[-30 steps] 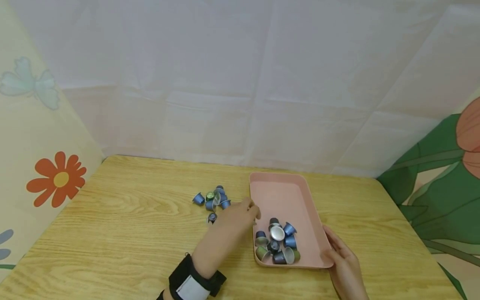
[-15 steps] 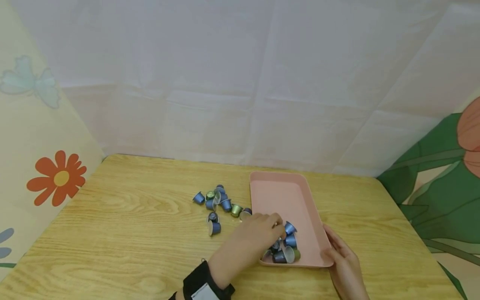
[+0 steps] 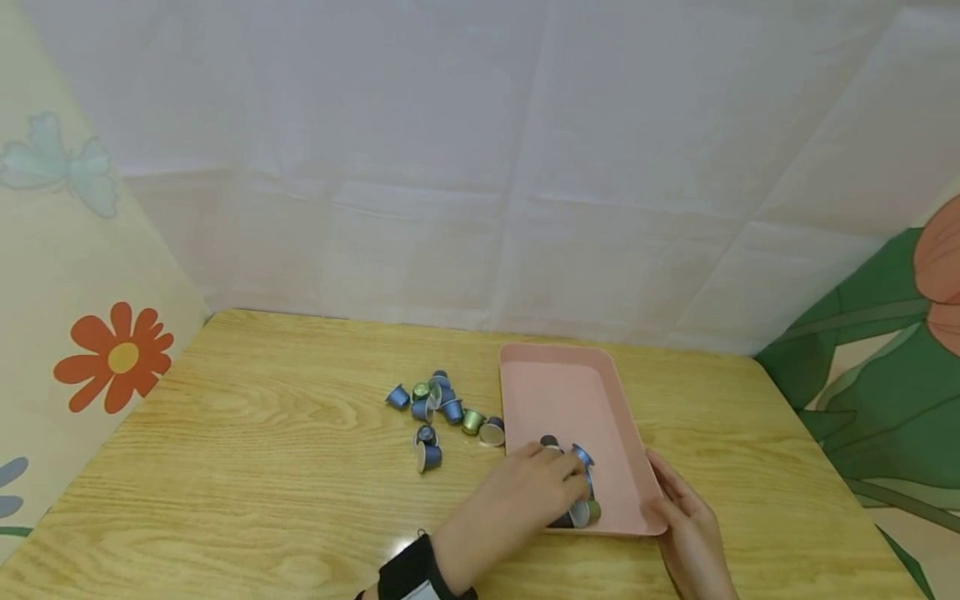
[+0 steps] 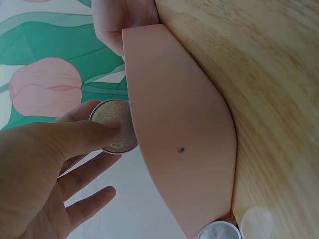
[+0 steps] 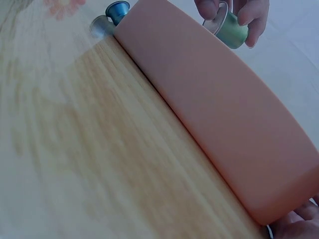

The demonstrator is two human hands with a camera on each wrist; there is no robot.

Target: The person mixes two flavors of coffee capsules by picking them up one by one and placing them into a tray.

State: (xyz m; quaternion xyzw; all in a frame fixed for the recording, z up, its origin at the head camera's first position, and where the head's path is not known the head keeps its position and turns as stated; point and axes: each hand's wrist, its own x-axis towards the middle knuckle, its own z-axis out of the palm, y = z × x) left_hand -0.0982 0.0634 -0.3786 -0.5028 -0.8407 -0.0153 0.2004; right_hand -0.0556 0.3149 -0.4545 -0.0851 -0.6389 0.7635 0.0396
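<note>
In the head view, a pale wood-grained table [image 3: 300,467] carries a shallow, rounded-corner tray [image 3: 558,379] of smooth, matt pink material, in front of a creased white cloth [image 3: 450,167]. A loose cluster of small flared cups, the blue and green capsules [image 3: 452,410], shiny-walled and foil-lidded, lies on the table along the tray's left side. More capsules [image 3: 593,510] lie in the tray's near end, partly covered by the left hand [image 3: 525,493], whose wrist wears a black band [image 3: 408,575]; its fingers bend downward, and what they hold is hidden from above. The right hand [image 3: 692,533] grips the tray's near right corner, thumb over the rim and fingers along the outside. In the left wrist view, the left hand's grip pinches a held capsule [image 4: 123,112], thumb pressed on the round, finely textured foil lid, at the tray's rim, which hides part of it. A silver-lidded capsule [image 4: 219,231] sits beside the foot of the smooth pink wall. In the right wrist view, the held capsule shows its glossy green, tapered body between the left fingertips, just beyond the tray's edge, while a blue capsule [image 5: 118,11] lies outside the tray's end.
</note>
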